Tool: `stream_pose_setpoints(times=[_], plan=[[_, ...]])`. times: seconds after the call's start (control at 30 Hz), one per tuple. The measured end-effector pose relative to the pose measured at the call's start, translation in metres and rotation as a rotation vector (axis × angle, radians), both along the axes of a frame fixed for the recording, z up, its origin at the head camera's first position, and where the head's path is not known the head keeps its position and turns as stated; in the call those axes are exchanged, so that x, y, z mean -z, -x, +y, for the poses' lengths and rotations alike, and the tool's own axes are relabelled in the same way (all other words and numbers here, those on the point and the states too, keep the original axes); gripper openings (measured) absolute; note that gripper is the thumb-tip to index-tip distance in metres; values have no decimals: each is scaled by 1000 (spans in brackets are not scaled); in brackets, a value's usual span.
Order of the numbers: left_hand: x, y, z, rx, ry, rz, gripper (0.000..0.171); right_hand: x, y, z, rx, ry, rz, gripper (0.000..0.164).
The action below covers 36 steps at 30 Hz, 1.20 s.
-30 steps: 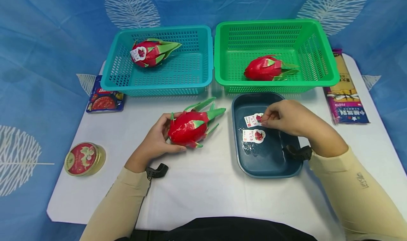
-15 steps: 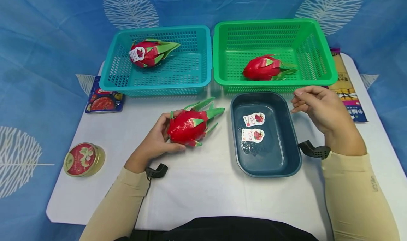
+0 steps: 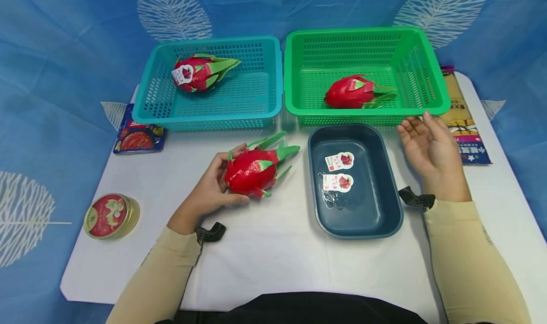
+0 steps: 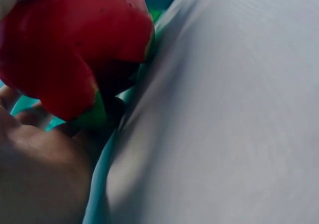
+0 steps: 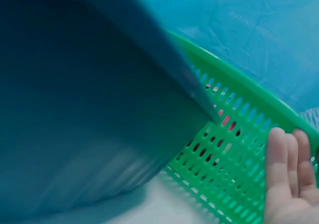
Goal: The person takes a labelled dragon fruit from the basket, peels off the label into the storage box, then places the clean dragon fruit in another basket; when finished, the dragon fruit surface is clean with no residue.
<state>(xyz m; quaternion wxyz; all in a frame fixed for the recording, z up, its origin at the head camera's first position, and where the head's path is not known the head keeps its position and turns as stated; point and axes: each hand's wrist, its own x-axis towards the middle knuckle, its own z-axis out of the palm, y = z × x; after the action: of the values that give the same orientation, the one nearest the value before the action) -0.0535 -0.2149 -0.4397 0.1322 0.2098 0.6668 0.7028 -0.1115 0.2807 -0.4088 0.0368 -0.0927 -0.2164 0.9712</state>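
Note:
On the white table my left hand (image 3: 209, 186) holds a red dragon fruit (image 3: 253, 173) with green leaf tips pointing right; its red skin fills the upper left of the left wrist view (image 4: 75, 45). My right hand (image 3: 433, 155) is palm up beside the front right of the green basket (image 3: 299, 91), holding nothing, fingers extended in the right wrist view. Left of it, a dark blue tray (image 3: 372, 205) has two dragon fruit stickers (image 3: 339, 161) lying one above the other. Another dragon fruit (image 3: 350, 93) lies in the green basket.
In the turquoise basket (image 3: 239, 93) at the back left lies a dragon fruit (image 3: 200, 76) with a sticker on it. A blue packet (image 3: 138, 136) and a round tin (image 3: 112, 215) stand at the left. Partly behind my right hand is a pasta packet (image 3: 472, 143).
My right hand has left the tray, moving right, and has turned palm up near the green basket. Both stickers remain in the tray. My left hand keeps its hold on the dragon fruit.

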Motion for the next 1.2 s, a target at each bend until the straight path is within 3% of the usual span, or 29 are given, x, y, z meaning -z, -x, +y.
stream_pose_setpoints(times=[0.33, 0.57, 0.73, 1.2], plan=[[-3, -3, 2, -53, 29, -85, 102, 6, 2, -5, 81, -57, 35, 13], [-6, -4, 5, -123, -20, -182, 99, 10, 1, -4, 61, -60, 55, 36], [-6, -5, 6, -186, -28, -211, 98, 12, 2, -4, 38, -47, 72, 41], [-5, -3, 1, -174, -147, -247, 95, 14, 2, -2, 15, -79, 97, 44]])
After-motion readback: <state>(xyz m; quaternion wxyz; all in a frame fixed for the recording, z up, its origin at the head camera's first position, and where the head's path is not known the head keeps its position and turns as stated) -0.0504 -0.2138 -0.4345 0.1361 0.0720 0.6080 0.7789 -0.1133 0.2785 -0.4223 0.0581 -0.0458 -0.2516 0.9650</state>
